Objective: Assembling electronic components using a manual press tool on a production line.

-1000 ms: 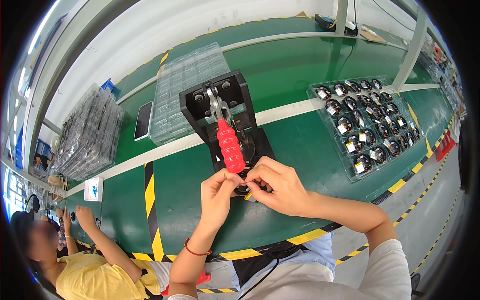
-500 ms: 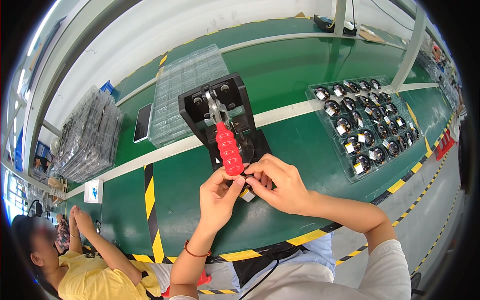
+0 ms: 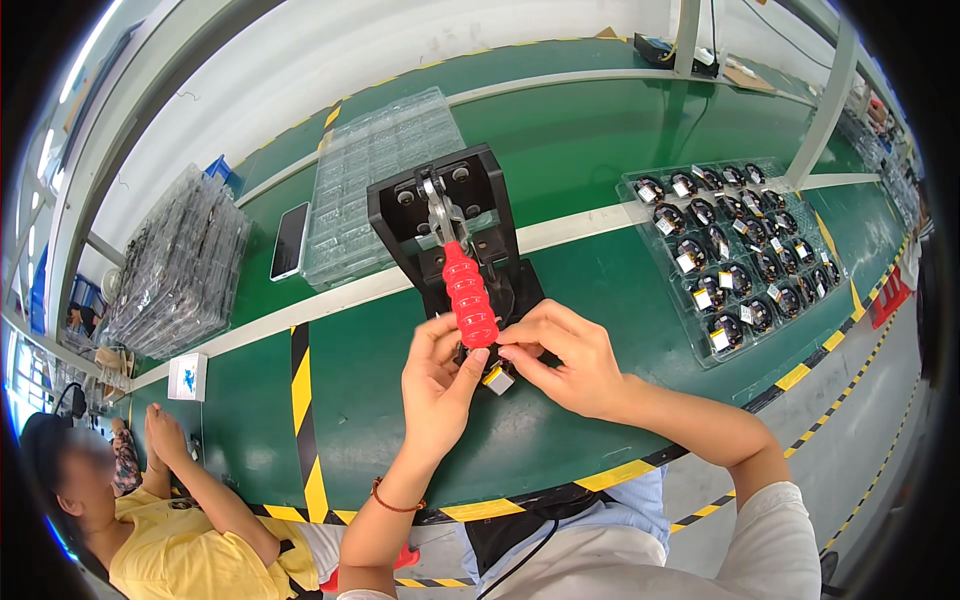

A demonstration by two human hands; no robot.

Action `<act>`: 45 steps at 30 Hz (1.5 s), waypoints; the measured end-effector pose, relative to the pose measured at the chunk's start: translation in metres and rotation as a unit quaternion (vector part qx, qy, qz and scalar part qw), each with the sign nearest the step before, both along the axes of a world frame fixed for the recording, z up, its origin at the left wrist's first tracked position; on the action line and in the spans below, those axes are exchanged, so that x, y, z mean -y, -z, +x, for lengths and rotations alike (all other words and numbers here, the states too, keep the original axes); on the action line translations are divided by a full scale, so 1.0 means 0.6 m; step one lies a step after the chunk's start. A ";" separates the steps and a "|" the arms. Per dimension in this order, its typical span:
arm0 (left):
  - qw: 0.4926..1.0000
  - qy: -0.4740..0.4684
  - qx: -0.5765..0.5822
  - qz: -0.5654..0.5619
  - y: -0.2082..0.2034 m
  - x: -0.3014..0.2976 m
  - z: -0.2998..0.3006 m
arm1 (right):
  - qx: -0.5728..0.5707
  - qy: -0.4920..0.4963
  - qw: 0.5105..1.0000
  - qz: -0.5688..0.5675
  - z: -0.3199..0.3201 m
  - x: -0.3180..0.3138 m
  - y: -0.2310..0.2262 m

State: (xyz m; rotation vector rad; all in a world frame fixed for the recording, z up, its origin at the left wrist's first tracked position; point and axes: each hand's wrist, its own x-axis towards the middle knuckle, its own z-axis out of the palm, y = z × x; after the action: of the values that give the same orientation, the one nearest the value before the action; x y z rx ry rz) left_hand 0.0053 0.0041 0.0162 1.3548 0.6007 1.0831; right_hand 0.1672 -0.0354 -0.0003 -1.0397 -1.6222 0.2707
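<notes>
Silver pouch (image 3: 500,381) protrudes from a small black piece (image 3: 490,367) at the fixture's near end, fingers of left hand (image 3: 436,388) and right hand (image 3: 575,368) bent close over it; exact grip cannot be told. Red handle (image 3: 468,295) and black clamp fixture (image 3: 502,212) stand just beyond. Progress, judged: this piece unfinished, similar round pieces (image 3: 757,314) already lying in the clear tray (image 3: 663,272), farther right.

Factory workshop: hazard-taped green surface (image 3: 600,275), red-handled clamp fixture (image 3: 464,280), parts tray (image 3: 697,319) at three o'clock, clear tray stack (image 3: 182,270) at nine.
</notes>
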 end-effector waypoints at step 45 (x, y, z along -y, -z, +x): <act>0.991 -0.059 -0.088 0.086 0.024 0.013 -0.004 | 0.057 0.006 0.992 0.109 -0.015 0.008 0.004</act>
State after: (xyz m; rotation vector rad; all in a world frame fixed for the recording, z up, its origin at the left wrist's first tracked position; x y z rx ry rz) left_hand 0.0032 -0.0035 0.0020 1.5930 0.7386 1.1376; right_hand 0.1581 -0.0401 -0.0025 -0.9112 -1.7054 0.0243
